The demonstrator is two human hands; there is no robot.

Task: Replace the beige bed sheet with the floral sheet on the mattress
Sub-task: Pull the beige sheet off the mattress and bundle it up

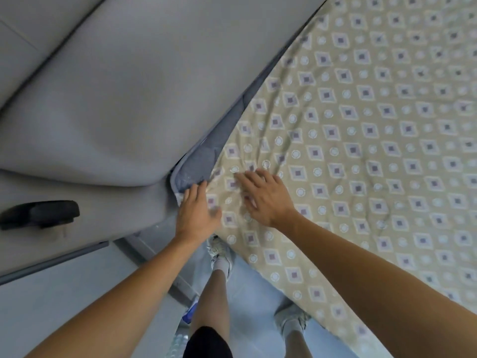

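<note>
A beige sheet [361, 140] printed with diamonds and circles covers the mattress and hangs over its near edge. At the near left corner the blue-grey mattress [204, 156] shows where the sheet has slipped back. My left hand [197, 213] lies on that corner with its fingers at the sheet's edge, next to the bare mattress. My right hand [265, 196] rests flat on the wrinkled sheet just to the right, fingers spread. Neither hand visibly grips the fabric. No floral sheet is in view.
A grey padded headboard [124, 94] runs along the mattress's left side, with a black object [41, 214] lower on it. My legs and white shoes [220, 254] stand on a pale floor [253, 293] beside the bed. A plastic bottle [180, 342] lies by my left leg.
</note>
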